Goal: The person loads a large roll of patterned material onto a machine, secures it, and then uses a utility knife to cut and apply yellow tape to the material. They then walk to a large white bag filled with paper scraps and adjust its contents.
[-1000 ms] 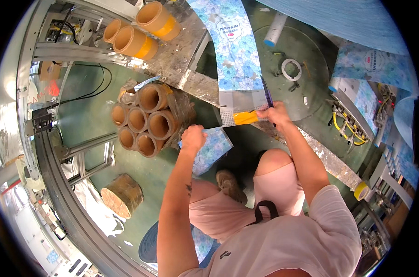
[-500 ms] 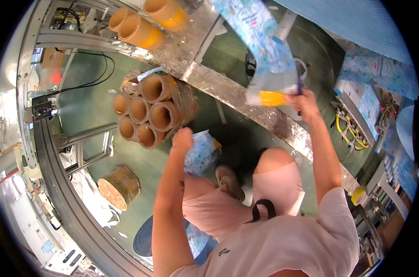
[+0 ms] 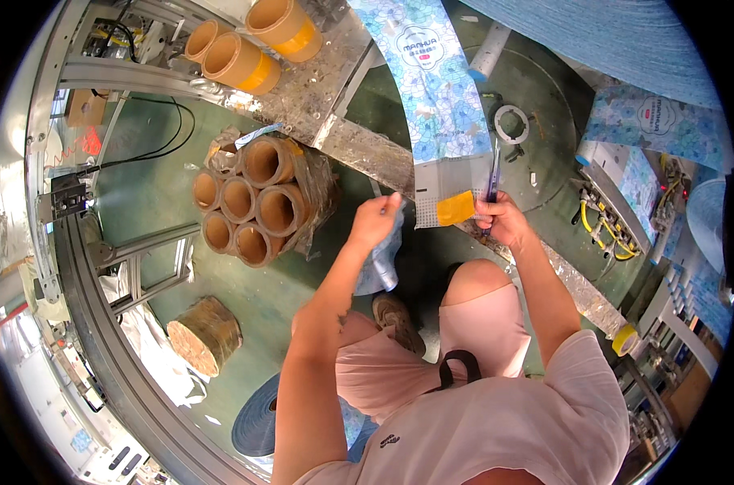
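Note:
A strip of blue floral printed film (image 3: 441, 101) hangs down from the far side. Its lower end is clear, with a piece of yellow tape (image 3: 456, 208) stuck on it. My right hand (image 3: 506, 220) is closed round a slim dark knife (image 3: 494, 182), blade pointing away from me. The fingertips of that hand meet the edge of the strip beside the tape. To the left, my left hand (image 3: 375, 220) pinches a crumpled piece of the same film (image 3: 383, 257), which dangles above my shoe, apart from the strip.
Left of my hands stands a wrapped bundle of cardboard cores (image 3: 258, 198). Several taped cores (image 3: 290, 32) rest on the metal frame. That frame's worn beam (image 3: 375, 158) crosses in front of me. A large blue roll (image 3: 593, 40) fills the far right; a wrapped cylinder (image 3: 205, 335) stands on the floor.
My left hand has moved away from me and to the right, carrying the crumpled film. My right hand has come nearer and leftward with the knife, and the strip now hangs straighter.

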Available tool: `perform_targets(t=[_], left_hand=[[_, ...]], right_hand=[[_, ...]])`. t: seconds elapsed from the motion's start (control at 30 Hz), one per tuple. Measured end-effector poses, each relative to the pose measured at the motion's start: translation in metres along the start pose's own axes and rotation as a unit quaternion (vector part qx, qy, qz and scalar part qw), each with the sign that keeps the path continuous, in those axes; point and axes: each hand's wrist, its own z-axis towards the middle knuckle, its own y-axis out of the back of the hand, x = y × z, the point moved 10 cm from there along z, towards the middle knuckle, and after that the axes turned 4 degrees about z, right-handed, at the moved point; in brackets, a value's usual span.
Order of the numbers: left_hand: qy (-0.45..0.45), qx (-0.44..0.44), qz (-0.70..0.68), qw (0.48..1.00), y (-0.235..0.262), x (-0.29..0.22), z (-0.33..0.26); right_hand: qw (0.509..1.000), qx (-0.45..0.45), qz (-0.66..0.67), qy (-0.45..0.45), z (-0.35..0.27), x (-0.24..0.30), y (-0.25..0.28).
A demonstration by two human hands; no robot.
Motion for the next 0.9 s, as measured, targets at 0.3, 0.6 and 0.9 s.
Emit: perform_targets(t=[0.3, 0.6, 0.9], left_hand=[[0.071, 0.082, -0.334, 0.936, -0.045, -0.033, 0.003], [-0.145, -0.295, 0.104, 0.939, 0.015, -0.082, -0.015], [-0.369, -0.179, 0.229, 0.883, -0.056, -0.114, -0.029]], right_hand=[[0.997, -0.03, -0.072, -0.003, -0.001, 0.002, 0.015], [0.757, -0.198, -0.582, 0.222, 0.011, 0.04, 0.022], [0.693, -0.282, -0.626, 0.219, -0.004, 0.05, 0.005]])
